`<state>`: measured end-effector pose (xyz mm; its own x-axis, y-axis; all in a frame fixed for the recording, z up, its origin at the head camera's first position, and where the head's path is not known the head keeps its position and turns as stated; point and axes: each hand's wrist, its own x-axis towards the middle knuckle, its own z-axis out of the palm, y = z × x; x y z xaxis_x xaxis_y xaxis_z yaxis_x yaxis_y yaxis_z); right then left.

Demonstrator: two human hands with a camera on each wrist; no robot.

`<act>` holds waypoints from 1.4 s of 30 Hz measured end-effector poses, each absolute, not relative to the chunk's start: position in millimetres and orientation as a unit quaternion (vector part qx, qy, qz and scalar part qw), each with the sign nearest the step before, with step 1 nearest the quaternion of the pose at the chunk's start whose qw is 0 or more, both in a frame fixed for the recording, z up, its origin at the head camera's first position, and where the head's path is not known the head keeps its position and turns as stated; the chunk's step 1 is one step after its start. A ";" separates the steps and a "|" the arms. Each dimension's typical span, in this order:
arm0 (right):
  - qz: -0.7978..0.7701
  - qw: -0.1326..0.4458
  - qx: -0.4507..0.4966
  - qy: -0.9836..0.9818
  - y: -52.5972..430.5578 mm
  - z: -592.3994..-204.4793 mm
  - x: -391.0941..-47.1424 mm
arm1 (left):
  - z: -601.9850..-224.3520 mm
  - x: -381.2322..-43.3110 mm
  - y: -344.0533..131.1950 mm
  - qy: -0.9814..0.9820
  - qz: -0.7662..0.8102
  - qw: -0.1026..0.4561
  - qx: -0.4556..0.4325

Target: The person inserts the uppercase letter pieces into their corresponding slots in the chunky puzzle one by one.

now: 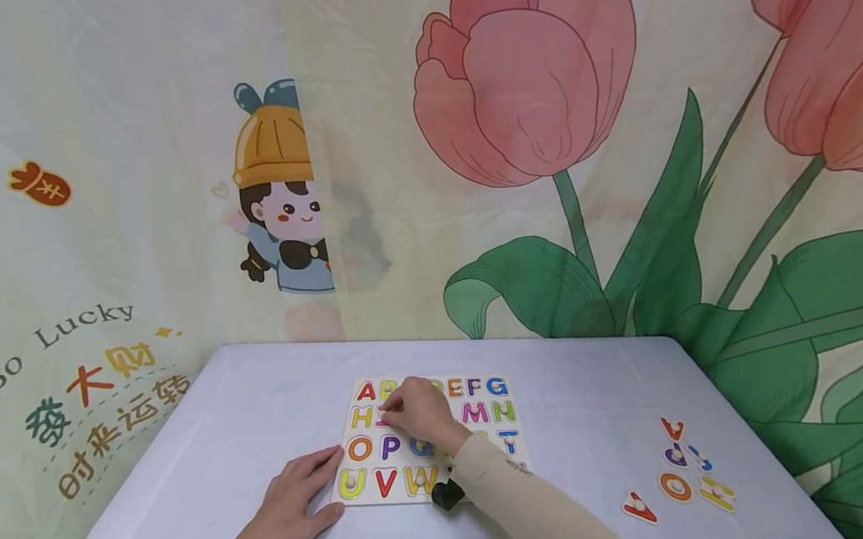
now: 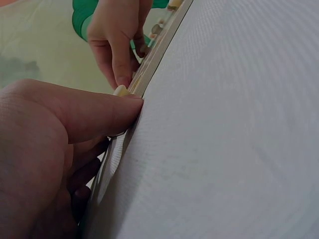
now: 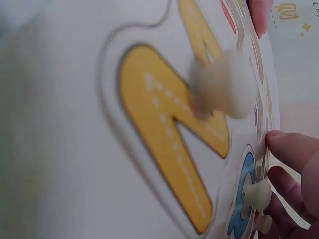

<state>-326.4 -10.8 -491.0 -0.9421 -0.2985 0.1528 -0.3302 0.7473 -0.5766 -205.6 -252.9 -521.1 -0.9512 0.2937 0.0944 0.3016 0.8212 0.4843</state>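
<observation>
A white alphabet puzzle board with coloured letters and small knobs lies on the table. My right hand is over its upper left part, thumb and fingertips pinching at the pink letter I piece; the fingers cover its knob. My left hand lies at the board's left edge, its fingers extended and its thumb touching the lower corner. Close below the right wrist are the yellow W and the blue Q, each with a knob. The right forearm hides several letters.
On the table's right side lie several loose letter pieces, among them an orange O, a yellow H and a red A. A white cloth covers the table. Behind it hangs a printed curtain with tulips.
</observation>
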 end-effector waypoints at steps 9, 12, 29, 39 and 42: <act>0.323 -0.011 0.229 -0.918 19.8 -472.7 -319.6 | -518.8 -204.6 -248.7 -0.956 -0.259 -0.008 -0.141; 0.320 -0.005 0.246 -0.915 43.7 -457.7 -310.3 | -518.3 -204.5 -248.2 -0.956 -0.259 -0.008 -0.140; 0.260 0.056 0.222 -0.938 294.0 -450.3 -259.6 | -517.9 -205.3 -248.7 -0.956 -0.251 0.004 -0.149; 0.236 0.105 0.201 -0.945 415.5 -469.8 -245.9 | -516.0 -204.8 -249.1 -0.958 -0.252 -0.012 -0.138; 0.229 0.110 0.210 -0.944 434.0 -476.6 -247.9 | -516.9 -204.8 -249.5 -0.958 -0.252 -0.012 -0.139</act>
<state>-247.9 434.0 -476.6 -0.8873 -0.3462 0.3048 -0.4475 0.8063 -0.3867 -204.8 -249.5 -516.9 -0.9612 0.2719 0.0472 0.2599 0.8345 0.4858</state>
